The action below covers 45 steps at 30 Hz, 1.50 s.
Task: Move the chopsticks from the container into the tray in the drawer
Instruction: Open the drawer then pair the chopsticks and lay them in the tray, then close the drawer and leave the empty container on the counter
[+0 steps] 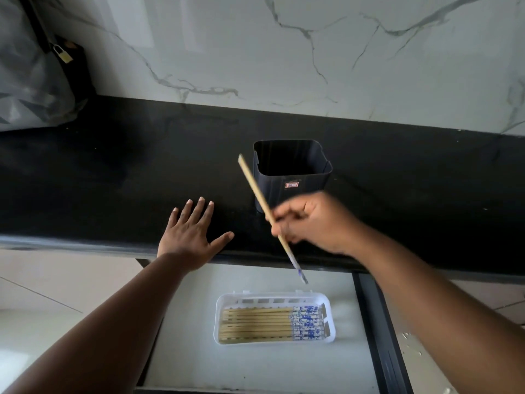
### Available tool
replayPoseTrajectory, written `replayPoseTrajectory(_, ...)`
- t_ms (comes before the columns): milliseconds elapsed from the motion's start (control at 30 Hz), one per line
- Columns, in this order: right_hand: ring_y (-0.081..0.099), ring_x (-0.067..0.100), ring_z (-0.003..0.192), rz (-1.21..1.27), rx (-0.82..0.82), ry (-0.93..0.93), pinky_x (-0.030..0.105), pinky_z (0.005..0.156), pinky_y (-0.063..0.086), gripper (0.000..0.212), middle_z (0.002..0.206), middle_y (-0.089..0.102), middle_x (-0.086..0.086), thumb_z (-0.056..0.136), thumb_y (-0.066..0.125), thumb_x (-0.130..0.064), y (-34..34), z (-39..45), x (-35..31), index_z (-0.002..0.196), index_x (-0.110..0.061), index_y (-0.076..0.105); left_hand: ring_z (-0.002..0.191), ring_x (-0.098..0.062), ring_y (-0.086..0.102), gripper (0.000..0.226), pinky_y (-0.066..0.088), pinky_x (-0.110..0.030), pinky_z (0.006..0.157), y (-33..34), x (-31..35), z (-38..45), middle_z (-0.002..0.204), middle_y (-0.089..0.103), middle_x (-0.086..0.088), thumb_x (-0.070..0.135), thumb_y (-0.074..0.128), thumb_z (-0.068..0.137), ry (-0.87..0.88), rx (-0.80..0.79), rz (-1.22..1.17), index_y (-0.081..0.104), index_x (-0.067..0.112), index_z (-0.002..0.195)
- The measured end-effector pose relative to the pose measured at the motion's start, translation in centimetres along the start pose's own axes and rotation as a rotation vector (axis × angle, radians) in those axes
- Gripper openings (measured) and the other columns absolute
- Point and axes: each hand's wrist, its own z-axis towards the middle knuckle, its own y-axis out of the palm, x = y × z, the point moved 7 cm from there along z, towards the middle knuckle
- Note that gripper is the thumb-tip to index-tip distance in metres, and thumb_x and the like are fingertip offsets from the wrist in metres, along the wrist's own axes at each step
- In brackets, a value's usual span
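Bamboo-coloured with a blue-and-white patterned end, a single chopstick (262, 199) is slanting through the air, its plain tip pointing up and left beside the container (292, 177) and its patterned end hanging down over the back of the open drawer (255, 362). The right hand (315, 223) is gripping it around the middle, fingers curled shut on the shaft, the wrist bent inward and the forearm reaching in from the lower right. The hand is blurred, so which fingers are doing the pinching cannot be told.

Below, more chopsticks (272, 324) are lying side by side in the white tray (224, 305), plain ends to the left and patterned ends to the right. The tray is sitting on the pale drawer floor, just below the held chopstick's lower end.

The dark container is standing upright on the black counter (113, 180), just behind the right hand; no chopsticks are showing in its open top. A small red and white label is sitting on its front face, too small to read.

The left hand (190, 237) is resting flat on the counter edge, palm down, fingers spread open and holding nothing, thumb angled out to the right.

Behind the counter a white marble wall (284, 52) with grey veins is rising, and a small brass padlock (63, 53) is hanging at the upper left.
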Motion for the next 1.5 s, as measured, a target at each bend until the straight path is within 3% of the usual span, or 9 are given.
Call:
replayPoseTrajectory(167, 0.063, -0.005, 0.071, -0.404, -0.183, 0.161, 0.023, 0.071, 0.053, 0.019, 0.081, 0.072, -0.015, 0.081, 0.074, -0.030, 5.5, -2.5, 9.4, 0.101, -0.031, 0.074, 0.150, -0.019, -0.004, 0.100, -0.003, -0.041, 0.121, 0.2, 0.0, 0.1, 0.163, 0.001, 0.002, 0.087, 0.001, 0.076, 0.007, 0.004, 0.005, 0.005, 0.026, 0.155)
replayPoseTrajectory(367, 0.060, 0.017, 0.098, -0.768, -0.359, 0.119, 0.026, 0.075, 0.042, 0.028, 0.108, 0.068, -0.003, 0.092, 0.051, -0.028, 10.6, -4.4, 15.0, 0.114, -0.031, 0.068, 0.150, -0.019, -0.004, 0.100, -0.003, -0.040, 0.120, 0.3, -0.1, 0.0, 0.163, 0.000, 0.003, 0.088, 0.001, 0.076, 0.004, 0.002, 0.014, 0.005, 0.027, 0.155)
replayPoseTrajectory(500, 0.060, 0.027, 0.087, -0.882, -0.380, 0.104, 0.032, 0.068, 0.048, 0.018, 0.085, 0.060, 0.002, 0.089, 0.047, -0.017, 12.3, -5.1, 17.9, 0.092, -0.018, 0.065, 0.150, -0.019, -0.003, 0.100, -0.002, -0.041, 0.121, 0.2, -0.1, 0.1, 0.163, 0.002, 0.002, 0.088, 0.002, 0.077, 0.008, 0.008, 0.011, 0.006, 0.026, 0.155)
replayPoseTrajectory(633, 0.053, 0.025, 0.066, -0.952, -0.414, 0.070, 0.025, 0.048, 0.031, 0.032, 0.061, 0.031, -0.007, 0.081, 0.049, -0.001, 13.3, -5.1, 19.9, 0.059, -0.019, 0.033, 0.150, -0.020, -0.002, 0.100, -0.002, -0.041, 0.121, 0.3, -0.1, 0.0, 0.163, 0.002, 0.001, 0.088, 0.003, 0.076, 0.010, 0.010, 0.009, 0.007, 0.026, 0.155)
replayPoseTrajectory(700, 0.048, 0.023, 0.063, -0.980, -0.423, 0.050, 0.025, 0.046, 0.026, 0.039, 0.061, 0.030, -0.006, 0.078, 0.050, 0.003, 13.7, -5.2, 20.4, 0.058, -0.022, 0.026, 0.150, -0.020, -0.003, 0.100, -0.002, -0.041, 0.120, 0.3, -0.1, 0.0, 0.163, 0.002, 0.001, 0.088, 0.002, 0.077, 0.011, 0.010, 0.014, 0.006, 0.026, 0.155)
replayPoseTrajectory(833, 0.045, 0.023, 0.063, -0.997, -0.385, 0.069, 0.025, 0.045, 0.017, 0.024, 0.062, 0.032, -0.005, 0.076, 0.051, 0.002, 13.7, -5.0, 20.7, 0.066, -0.019, 0.043, 0.150, -0.019, -0.003, 0.099, -0.002, -0.040, 0.120, 0.4, -0.2, 0.0, 0.163, 0.002, 0.001, 0.088, 0.002, 0.077, 0.006, 0.013, 0.023, 0.006, 0.026, 0.155)
replayPoseTrajectory(967, 0.044, 0.022, 0.064, -1.031, -0.356, 0.059, 0.026, 0.051, 0.028, 0.018, 0.069, 0.040, -0.002, 0.078, 0.052, 0.003, 13.6, -5.1, 20.4, 0.080, -0.014, 0.058, 0.150, -0.019, -0.001, 0.098, -0.002, -0.040, 0.120, 0.4, -0.2, 0.0, 0.163, 0.004, 0.001, 0.088, 0.004, 0.078, -0.001, 0.021, 0.022, 0.007, 0.026, 0.155)
replayPoseTrajectory(1167, 0.060, 0.026, 0.083, -0.955, -0.306, 0.139, 0.031, 0.060, 0.041, 0.005, 0.088, 0.058, 0.002, 0.091, 0.049, -0.013, 12.6, -5.8, 20.4, 0.087, -0.013, 0.053, 0.150, -0.020, -0.001, 0.097, -0.002, -0.040, 0.120, 0.5, -0.3, 0.0, 0.163, 0.005, 0.001, 0.087, 0.005, 0.079, 0.001, 0.020, 0.026, 0.008, 0.026, 0.155)
replayPoseTrajectory(1500, 0.062, 0.017, 0.100, -0.794, -0.025, 0.131, 0.033, 0.077, 0.053, 0.028, 0.109, 0.067, -0.003, 0.094, 0.045, -0.038, 10.3, -11.5, 16.5, 0.107, -0.021, 0.063, 0.150, -0.020, -0.006, 0.088, -0.004, -0.037, 0.120, 0.5, 0.2, -2.0, 0.163, 0.001, -0.003, 0.073, 0.003, 0.086, 0.038, -0.027, -0.029, 0.006, 0.019, 0.155)
